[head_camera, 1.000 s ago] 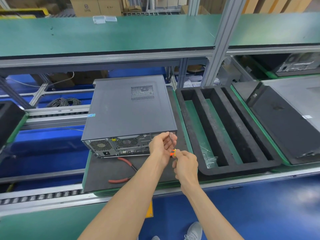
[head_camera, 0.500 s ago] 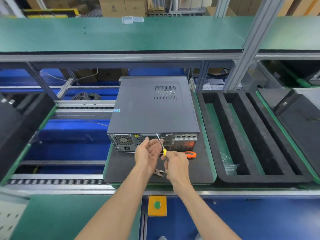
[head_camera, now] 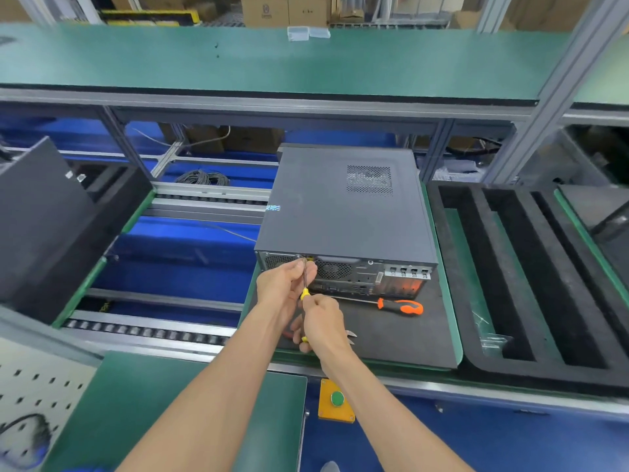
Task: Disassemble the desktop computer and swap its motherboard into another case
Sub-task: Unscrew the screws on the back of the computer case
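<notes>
A: From the head view, where does the desktop computer (head_camera: 343,212) sit?

B: Flat on its side on a black mat (head_camera: 401,338), pushed toward the mat's far edge and filling most of its width. Its long axis runs from the near edge to the far edge. The rear panel with the fan grilles and ports faces the person; the vented side panel faces up.

A: And the hands?

B: The right hand (head_camera: 323,327) is clenched around the yellow handle of a small screwdriver (head_camera: 304,284). The shaft points up and away, its tip at the top edge of the rear panel near the left corner. The left hand (head_camera: 284,287) has its fingers curled around the shaft, just below the tip, touching the panel.

A: Anything else on the mat?

B: An orange-handled screwdriver (head_camera: 391,305) lies along the rear panel, parallel to the near edge, handle to the right. Metal cutter tips (head_camera: 351,334) poke out beside the right hand; the rest is hidden.

A: Beside the mat?

B: A black foam tray (head_camera: 476,267) with long slots lies to the right, a small clear bag (head_camera: 493,342) in its near end.
</notes>
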The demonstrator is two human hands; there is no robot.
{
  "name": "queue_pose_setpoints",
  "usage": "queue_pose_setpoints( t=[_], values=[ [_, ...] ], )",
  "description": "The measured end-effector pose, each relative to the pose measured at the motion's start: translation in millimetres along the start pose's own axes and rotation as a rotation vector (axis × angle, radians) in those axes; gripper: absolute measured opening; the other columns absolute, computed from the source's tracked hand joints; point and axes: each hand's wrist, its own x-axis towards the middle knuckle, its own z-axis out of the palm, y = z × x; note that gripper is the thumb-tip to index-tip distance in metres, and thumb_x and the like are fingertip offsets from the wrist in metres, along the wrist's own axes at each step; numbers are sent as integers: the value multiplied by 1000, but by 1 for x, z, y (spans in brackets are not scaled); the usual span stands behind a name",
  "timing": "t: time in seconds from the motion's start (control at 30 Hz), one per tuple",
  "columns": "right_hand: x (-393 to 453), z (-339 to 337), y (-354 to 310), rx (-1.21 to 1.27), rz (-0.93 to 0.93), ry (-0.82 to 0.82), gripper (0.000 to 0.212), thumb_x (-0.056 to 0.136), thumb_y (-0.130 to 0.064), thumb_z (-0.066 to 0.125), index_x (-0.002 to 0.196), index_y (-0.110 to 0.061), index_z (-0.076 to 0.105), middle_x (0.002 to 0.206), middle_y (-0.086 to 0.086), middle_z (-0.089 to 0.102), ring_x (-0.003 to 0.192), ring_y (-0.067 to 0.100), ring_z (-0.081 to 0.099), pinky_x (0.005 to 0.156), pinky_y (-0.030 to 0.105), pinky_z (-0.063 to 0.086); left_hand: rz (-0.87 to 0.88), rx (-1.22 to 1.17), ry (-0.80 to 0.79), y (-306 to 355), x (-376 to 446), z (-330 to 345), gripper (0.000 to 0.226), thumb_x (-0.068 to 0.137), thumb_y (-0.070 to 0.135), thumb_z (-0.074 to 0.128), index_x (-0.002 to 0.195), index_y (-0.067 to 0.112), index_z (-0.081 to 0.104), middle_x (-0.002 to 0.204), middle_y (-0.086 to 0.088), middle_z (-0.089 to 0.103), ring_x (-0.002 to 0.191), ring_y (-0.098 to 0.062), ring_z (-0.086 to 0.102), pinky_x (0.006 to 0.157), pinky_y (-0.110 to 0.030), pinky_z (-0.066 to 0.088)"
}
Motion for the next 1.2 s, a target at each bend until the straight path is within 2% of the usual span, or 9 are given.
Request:
queue_pose_setpoints(
  t=[0.23,0.5,0.57,0.67,0.73,0.87,0.97,1.03,1.2],
  values=[
    [6,4,1,-23,22,26,27,107,-29,39,94,-20,60,60,-1,67,45,9,56,46,24,48,5,39,11,2,4,-2,19,93,-10,58,109,-16,65,87,-20,74,76,-24,74,67,-25,59],
    [5,-4,-14,384,226,-134,35,106,-25,43,93,0,64,60,11,65,47,17,53,42,25,37,-68,133,19,14,4,-1,10,92,-4,62,99,-8,69,83,-17,76,72,-21,76,52,-24,56],
    [3,1,-17,294,173,-51,35,104,-25,48,89,1,65,60,11,67,45,18,56,41,25,42,-103,166,-8,17,5,-1,8,93,-3,61,96,-7,68,80,-15,75,67,-19,74,47,-24,54],
    [5,11,-10,106,71,147,28,100,-25,54,90,-1,64,68,15,71,42,20,62,40,28,49,-108,106,-30,19,9,1,7,88,-14,62,95,-14,63,79,-19,69,71,-26,72,67,-34,63],
    [6,15,-7,10,19,220,25,98,-26,54,93,-2,61,81,20,70,42,21,64,39,31,51,-101,132,-43,20,11,4,5,87,-17,60,90,-14,62,72,-18,66,66,-26,68,66,-33,61],
    [4,12,-8,389,122,-47,28,104,-21,50,85,-2,59,61,10,62,47,22,56,41,27,42,-104,213,23,23,14,10,10,88,-18,55,95,-15,61,69,-22,62,44,-18,59,45,-23,50],
    [2,-3,-8,631,271,-330,26,107,-19,41,95,-2,58,72,15,61,59,22,55,50,26,39,-126,209,54,25,16,12,15,88,-19,56,102,-16,61,75,-24,63,45,-18,60,44,-22,50],
    [3,-5,-10,525,242,-340,25,106,-14,39,97,1,57,73,18,63,59,25,57,52,29,43,-146,202,47,26,16,11,16,89,-18,56,103,-15,61,75,-23,64,47,-18,61,45,-23,51],
    [3,19,-1,-66,-34,40,20,95,-20,54,93,-1,62,91,23,69,67,33,71,49,37,58,-181,223,12,25,15,10,10,94,-14,52,91,-10,61,69,-17,63,42,-12,57,43,-19,49]
  ],
)
